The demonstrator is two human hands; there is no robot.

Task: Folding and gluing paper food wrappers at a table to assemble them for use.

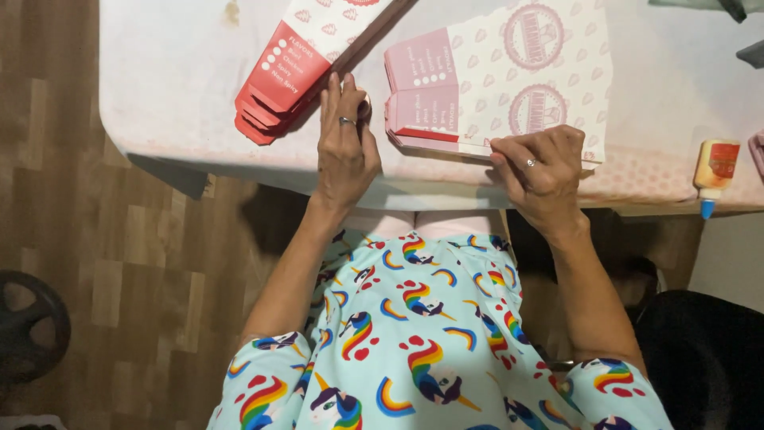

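My left hand (344, 143) rests on the table's white cloth, fingers together and pointing away, with a small round object half hidden under the fingertips; I cannot tell what it is. It lies between a red-and-white stack of flat cartons (298, 68) on its left and a pink-and-white stack of flat cartons (501, 76) on its right. My right hand (541, 167) pinches the near edge of the pink stack at the table's front edge. Both hands wear a ring.
The table (175, 95) has a white cloth with a faint pattern. A glue bottle (714, 171) with a blue tip lies at the right front edge. A dark chair (700, 358) is at lower right, a black wheel (28, 326) at lower left on the wood floor.
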